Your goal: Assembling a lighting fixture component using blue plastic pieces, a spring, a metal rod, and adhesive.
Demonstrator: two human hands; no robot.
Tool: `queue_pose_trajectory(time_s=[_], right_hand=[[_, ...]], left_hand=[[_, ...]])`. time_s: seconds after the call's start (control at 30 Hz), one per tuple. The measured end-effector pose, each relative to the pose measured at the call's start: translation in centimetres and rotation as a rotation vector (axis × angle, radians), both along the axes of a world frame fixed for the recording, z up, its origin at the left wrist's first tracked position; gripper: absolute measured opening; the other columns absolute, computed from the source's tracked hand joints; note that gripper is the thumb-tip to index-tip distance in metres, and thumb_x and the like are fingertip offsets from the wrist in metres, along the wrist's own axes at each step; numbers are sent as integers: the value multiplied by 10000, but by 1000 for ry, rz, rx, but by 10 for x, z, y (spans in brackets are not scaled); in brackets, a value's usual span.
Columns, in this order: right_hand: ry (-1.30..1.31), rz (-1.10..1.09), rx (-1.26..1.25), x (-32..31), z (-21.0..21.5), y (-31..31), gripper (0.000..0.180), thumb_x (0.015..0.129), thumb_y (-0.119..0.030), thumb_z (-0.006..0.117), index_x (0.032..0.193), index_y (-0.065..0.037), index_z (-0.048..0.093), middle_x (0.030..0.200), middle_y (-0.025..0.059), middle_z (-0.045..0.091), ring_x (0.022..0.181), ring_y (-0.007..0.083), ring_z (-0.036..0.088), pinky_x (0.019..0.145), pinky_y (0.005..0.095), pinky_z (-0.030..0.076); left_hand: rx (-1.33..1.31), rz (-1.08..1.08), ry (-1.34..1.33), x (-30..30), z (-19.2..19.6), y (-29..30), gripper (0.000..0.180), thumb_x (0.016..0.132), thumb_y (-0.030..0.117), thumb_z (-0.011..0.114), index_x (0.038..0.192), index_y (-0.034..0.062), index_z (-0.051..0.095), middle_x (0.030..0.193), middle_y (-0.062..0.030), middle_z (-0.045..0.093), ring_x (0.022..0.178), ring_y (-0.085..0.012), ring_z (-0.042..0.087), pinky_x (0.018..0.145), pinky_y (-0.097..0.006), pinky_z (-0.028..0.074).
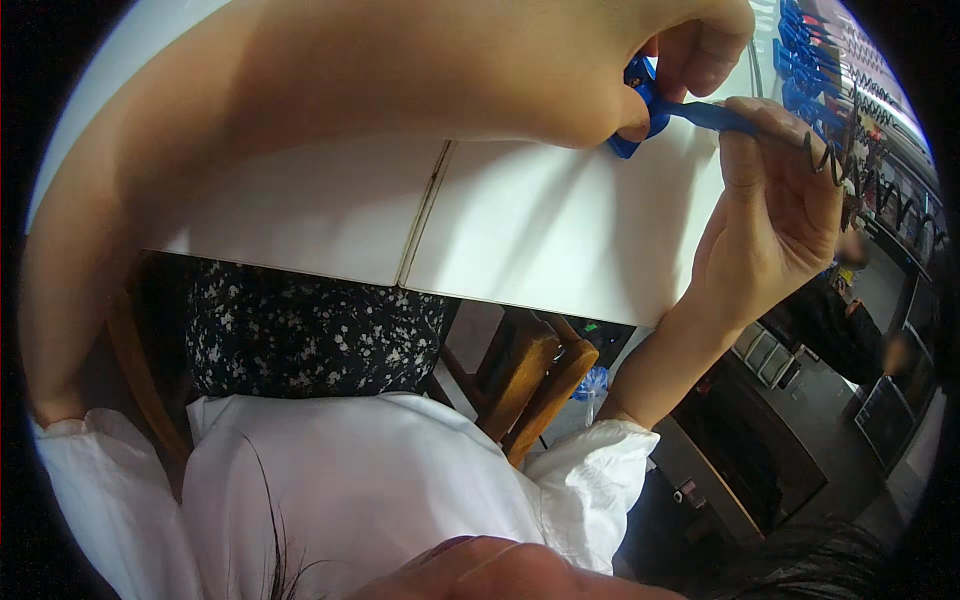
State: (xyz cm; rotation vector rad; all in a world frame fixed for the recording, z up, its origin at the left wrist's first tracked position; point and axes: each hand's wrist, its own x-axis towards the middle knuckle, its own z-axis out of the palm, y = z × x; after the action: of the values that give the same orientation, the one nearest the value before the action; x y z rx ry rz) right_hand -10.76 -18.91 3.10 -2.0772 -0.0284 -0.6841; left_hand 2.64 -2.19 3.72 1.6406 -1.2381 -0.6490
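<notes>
My left hand (600, 65) is closed on the wide end of a blue plastic piece (655, 105) above the white tabletop (540, 220). Its thumb presses that end, and the fingers curl over from above, hiding part of it. From there a narrow blue neck runs right to my right hand (770, 200), which pinches it between thumb and fingers. A dark coiled cord (825, 160) crosses the right fingers and trails off right; it appears to belong to the blue piece, but the join is hidden.
More blue pieces with coiled cords (805, 65) hang or lie at the upper right. A seam (425, 215) divides the tabletop. Wooden chair parts (530, 370) stand below its near edge. Another person in dark clothing (840, 325) is farther off at the right.
</notes>
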Motion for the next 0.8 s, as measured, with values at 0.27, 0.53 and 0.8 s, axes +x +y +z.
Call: queue_pose_trajectory(time_s=[0.27, 0.53, 0.8], right_hand=[[17, -21, -6, 5, -1, 16, 271, 789, 121, 603, 1034, 5, 619, 996, 192, 649, 941, 255, 643, 839, 362, 537], [21, -25, -76, -2, -1, -1, 290, 795, 117, 600, 1058, -5, 610, 1000, 199, 647, 941, 252, 642, 836, 362, 537], [-47, 237, 226, 4, -11, -1, 287, 802, 116, 594, 1061, -9, 606, 1024, 194, 641, 951, 250, 635, 844, 364, 527]], left_hand=[[-18, 3, -6, -4, 1, -6, 202, 721, 7, 667, 881, -41, 555, 812, -200, 609, 742, -288, 609, 668, -313, 480], [-42, -1, -12, -1, -3, -3, 200, 720, 4, 665, 881, -40, 554, 818, -201, 608, 745, -290, 610, 670, -314, 481], [-61, 2, -22, -4, 3, -9, 198, 719, 0, 662, 880, -39, 553, 823, -203, 608, 748, -292, 610, 671, -315, 482]])
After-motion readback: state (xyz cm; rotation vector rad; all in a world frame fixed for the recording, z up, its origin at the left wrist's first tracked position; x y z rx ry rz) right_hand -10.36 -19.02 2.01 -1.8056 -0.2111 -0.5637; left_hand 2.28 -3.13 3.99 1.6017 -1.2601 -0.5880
